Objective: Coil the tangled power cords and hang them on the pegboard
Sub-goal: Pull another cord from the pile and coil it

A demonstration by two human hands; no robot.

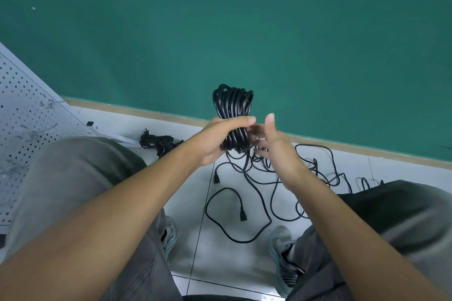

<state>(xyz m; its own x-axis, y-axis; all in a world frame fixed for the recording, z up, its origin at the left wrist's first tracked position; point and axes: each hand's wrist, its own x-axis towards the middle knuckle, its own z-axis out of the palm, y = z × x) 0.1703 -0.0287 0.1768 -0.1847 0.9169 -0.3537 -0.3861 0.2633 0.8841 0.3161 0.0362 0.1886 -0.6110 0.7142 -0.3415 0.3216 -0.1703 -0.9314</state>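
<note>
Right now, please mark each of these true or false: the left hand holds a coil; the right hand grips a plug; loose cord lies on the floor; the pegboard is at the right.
1. The left hand holds a coil. True.
2. The right hand grips a plug. False: its fingers are straight, beside the coil.
3. Loose cord lies on the floor. True.
4. The pegboard is at the right. False: it is at the left.
</note>
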